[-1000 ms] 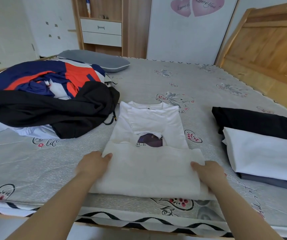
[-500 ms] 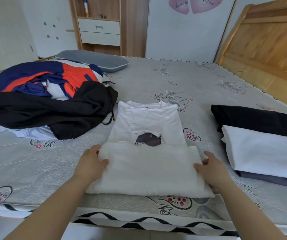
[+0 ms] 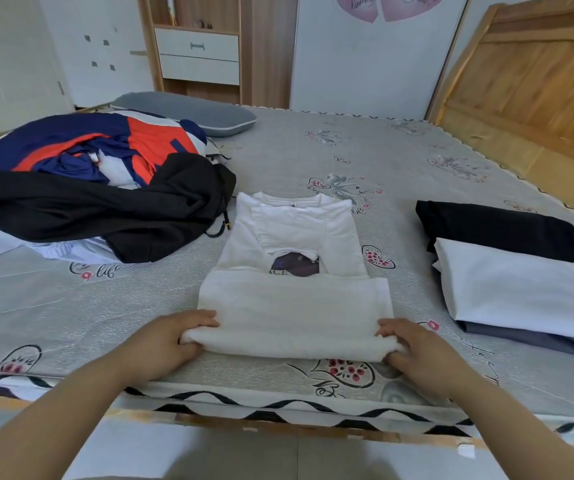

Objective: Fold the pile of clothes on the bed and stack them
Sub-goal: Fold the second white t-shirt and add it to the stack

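Note:
A white T-shirt [image 3: 296, 306] with a dark print lies in front of me on the bed, its sleeves folded in and its lower part folded up once. My left hand [image 3: 171, 337] grips the near left corner of that fold. My right hand [image 3: 413, 344] grips the near right corner, fingers curled under the cloth. To the left is the unfolded pile of clothes [image 3: 98, 188], with a black garment over blue, orange and white ones. At the right sits the stack of folded clothes [image 3: 521, 289]: a white piece on a grey one, with a black folded piece behind.
The grey patterned mattress [image 3: 365, 161] has its front edge just below my hands. A grey pillow [image 3: 188, 110] lies at the back left. A wooden headboard [image 3: 538, 84] runs along the right side, and a wooden cabinet with drawers [image 3: 197, 53] stands behind the bed.
Both hands slid from the sides of the folded part down to its near corners and closed on them. The near edge now looks bunched and slightly lifted.

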